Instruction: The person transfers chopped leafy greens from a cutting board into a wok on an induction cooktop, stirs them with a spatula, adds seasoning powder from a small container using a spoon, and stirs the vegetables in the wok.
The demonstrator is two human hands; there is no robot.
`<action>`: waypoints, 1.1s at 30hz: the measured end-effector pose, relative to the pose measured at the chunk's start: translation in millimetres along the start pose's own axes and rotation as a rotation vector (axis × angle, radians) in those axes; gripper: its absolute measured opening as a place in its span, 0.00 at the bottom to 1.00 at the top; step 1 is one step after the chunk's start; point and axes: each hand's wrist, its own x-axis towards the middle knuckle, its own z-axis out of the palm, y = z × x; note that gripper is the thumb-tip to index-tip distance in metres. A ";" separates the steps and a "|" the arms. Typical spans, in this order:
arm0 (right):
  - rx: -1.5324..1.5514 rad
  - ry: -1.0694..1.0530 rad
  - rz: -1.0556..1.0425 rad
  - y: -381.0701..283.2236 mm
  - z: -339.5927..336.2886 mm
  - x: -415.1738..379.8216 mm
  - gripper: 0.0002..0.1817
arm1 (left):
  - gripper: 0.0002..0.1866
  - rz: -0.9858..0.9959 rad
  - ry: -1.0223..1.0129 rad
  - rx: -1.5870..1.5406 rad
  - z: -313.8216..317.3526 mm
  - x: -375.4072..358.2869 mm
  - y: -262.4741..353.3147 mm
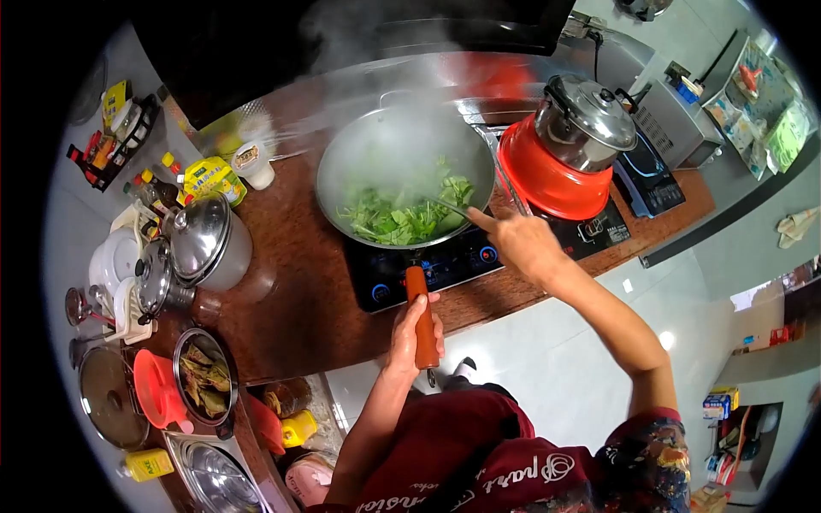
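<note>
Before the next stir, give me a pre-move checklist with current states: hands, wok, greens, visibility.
1. Left hand secure on the wok handle: ok, fingers wrapped around it.
2. Right hand holding the utensil: ok, its shaft reaches into the wok.
3. Utensil's working end placed under the greens: cannot tell, the end is not distinguishable.
4. Greens within the wok rim: ok, none visibly spilled over.
5. Unobstructed view into the wok: not ok, steam veils the far part.
6. Wok centered over the heating zone of the cooktop: cannot tell, the wok hides the zone.
</note>
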 end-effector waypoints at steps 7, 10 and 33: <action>-0.035 -0.115 -0.029 22.9 -105.6 -54.6 0.29 | 0.24 -0.005 -0.003 0.018 1.9 1.3 -0.9; -0.098 -0.236 -0.090 9.2 -95.4 -57.1 0.31 | 0.24 -0.005 -0.012 0.019 0.5 0.5 -1.9; -0.222 -0.074 0.048 28.8 -109.2 -69.1 0.26 | 0.23 -0.005 -0.027 -0.012 -3.6 3.1 2.1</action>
